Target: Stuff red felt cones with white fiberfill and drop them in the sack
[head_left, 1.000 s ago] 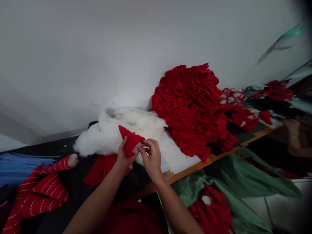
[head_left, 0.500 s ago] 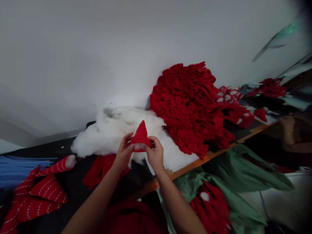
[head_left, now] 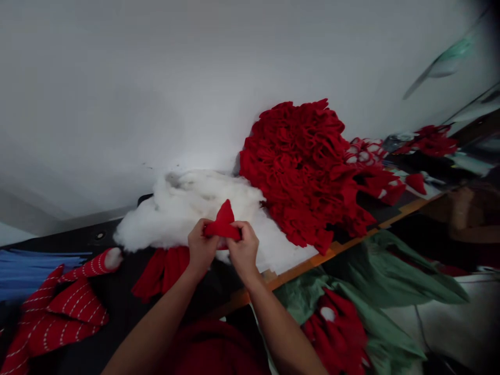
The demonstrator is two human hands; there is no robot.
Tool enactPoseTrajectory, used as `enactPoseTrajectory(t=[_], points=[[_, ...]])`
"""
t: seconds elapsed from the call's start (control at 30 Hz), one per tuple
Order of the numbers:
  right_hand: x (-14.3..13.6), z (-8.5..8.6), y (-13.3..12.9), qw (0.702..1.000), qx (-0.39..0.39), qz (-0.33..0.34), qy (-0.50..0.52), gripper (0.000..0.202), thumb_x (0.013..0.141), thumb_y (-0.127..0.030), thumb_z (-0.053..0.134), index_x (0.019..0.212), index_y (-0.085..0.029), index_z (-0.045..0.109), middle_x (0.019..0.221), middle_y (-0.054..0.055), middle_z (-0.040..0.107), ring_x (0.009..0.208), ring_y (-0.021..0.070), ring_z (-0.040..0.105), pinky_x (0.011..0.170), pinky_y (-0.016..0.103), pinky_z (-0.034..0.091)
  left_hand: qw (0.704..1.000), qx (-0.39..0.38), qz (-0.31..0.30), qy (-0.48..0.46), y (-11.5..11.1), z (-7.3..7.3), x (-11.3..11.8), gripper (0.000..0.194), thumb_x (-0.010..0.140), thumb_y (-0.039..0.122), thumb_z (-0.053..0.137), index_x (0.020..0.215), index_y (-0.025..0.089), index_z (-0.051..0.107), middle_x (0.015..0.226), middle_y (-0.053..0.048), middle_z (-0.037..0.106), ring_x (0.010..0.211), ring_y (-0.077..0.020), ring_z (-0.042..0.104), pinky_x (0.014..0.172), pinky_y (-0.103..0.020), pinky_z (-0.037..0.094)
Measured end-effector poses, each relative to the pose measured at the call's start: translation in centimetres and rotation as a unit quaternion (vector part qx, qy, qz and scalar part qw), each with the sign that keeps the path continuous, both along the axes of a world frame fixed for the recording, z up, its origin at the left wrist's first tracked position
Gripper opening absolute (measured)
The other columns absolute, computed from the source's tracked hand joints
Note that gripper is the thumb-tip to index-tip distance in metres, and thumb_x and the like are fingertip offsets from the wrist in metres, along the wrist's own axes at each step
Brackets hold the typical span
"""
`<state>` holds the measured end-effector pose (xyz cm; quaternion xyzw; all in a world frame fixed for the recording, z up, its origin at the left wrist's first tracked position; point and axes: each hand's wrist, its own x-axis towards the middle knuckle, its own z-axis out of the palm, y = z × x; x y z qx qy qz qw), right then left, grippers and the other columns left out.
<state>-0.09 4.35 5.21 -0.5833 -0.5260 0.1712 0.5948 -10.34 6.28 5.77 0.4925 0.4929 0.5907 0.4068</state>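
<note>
A small red cone-shaped felt piece (head_left: 224, 221) is held between both hands, its tip pointing up and its lower edge folded. My left hand (head_left: 201, 249) pinches its left side, and my right hand (head_left: 244, 251) pinches the right side. A bit of white shows under the lower edge. Right behind the hands lies a heap of white stuffing (head_left: 175, 208). Red fabric pieces (head_left: 167, 273) rest on the dark table (head_left: 125, 291) beside my left hand.
A tall pile of red pieces (head_left: 297, 166) stands at right. Striped red pieces (head_left: 74, 312) and blue strips (head_left: 35, 268) lie left. Green cloth (head_left: 375, 271) hangs by the wooden table edge (head_left: 332, 252). Another person's arm (head_left: 463, 208) is far right.
My hands have drawn closer together around the red cone. Its lower edge, open toward me before, is now folded, and its tip sits slightly lower.
</note>
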Motion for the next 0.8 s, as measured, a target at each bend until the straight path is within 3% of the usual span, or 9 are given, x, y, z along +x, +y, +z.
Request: enactPoseTrajectory(t=[0.1, 0.3, 0.5, 0.6, 0.8], points=[[0.5, 0.1, 0.5, 0.999, -0.003, -0.039, 0.011, 0.026, 0.058, -0.005, 0.046, 0.078, -0.019, 0.054, 0.075, 0.000, 0.055, 0.070, 0.0156, 0.052, 0.065, 0.028, 0.043, 0.999, 0.021, 0.026, 0.042, 0.4, -0.1, -0.4, 0.022, 0.056, 0.004, 0.055, 0.070, 0.021, 0.058, 0.064, 0.003, 0.055, 0.064, -0.0148, 0.046, 0.062, -0.023, 0.036], [0.7, 0.1, 0.3, 0.999, 0.036, 0.008, -0.017, 0.027, 0.059, -0.004, 0.044, 0.079, -0.020, 0.052, 0.079, 0.000, 0.051, 0.075, 0.0156, 0.050, 0.068, 0.028, 0.042, 0.991, 0.105, -0.048, 0.071, -0.5, 0.7, -0.5, 0.038, 0.057, 0.006, 0.059, 0.091, 0.022, 0.057, 0.094, -0.003, 0.054, 0.090, -0.0195, 0.049, 0.082, -0.027, 0.037], [0.6, 0.6, 0.0, 0.995, 0.024, 0.090, -0.030, 0.039, 0.060, -0.005, 0.048, 0.096, -0.020, 0.054, 0.092, 0.004, 0.050, 0.088, 0.0180, 0.051, 0.078, 0.032, 0.044, 0.994, 0.083, -0.050, 0.056, -0.4, 0.3, -0.7, 0.028, 0.058, 0.002, 0.051, 0.074, 0.023, 0.060, 0.078, -0.001, 0.056, 0.077, -0.0182, 0.049, 0.074, -0.028, 0.039], [0.7, 0.6, 0.2, 0.992, 0.006, 0.115, -0.043, 0.032, 0.064, -0.007, 0.048, 0.092, -0.021, 0.057, 0.086, 0.002, 0.055, 0.082, 0.0173, 0.054, 0.074, 0.031, 0.045, 0.994, 0.092, -0.038, 0.042, 0.1, 0.0, -0.7, 0.030, 0.053, 0.000, 0.050, 0.068, 0.023, 0.060, 0.078, -0.001, 0.056, 0.079, -0.0191, 0.049, 0.076, -0.029, 0.039], [1.4, -0.1, 0.7, 0.997, 0.032, 0.016, -0.072, 0.031, 0.061, -0.003, 0.044, 0.082, -0.020, 0.059, 0.079, 0.002, 0.054, 0.076, 0.0169, 0.054, 0.070, 0.030, 0.046, 0.996, 0.080, -0.020, 0.028, -0.2, -0.2, -0.6, 0.032, 0.051, -0.004, 0.048, 0.066, 0.022, 0.059, 0.076, 0.000, 0.055, 0.078, -0.0166, 0.049, 0.073, -0.026, 0.039]])
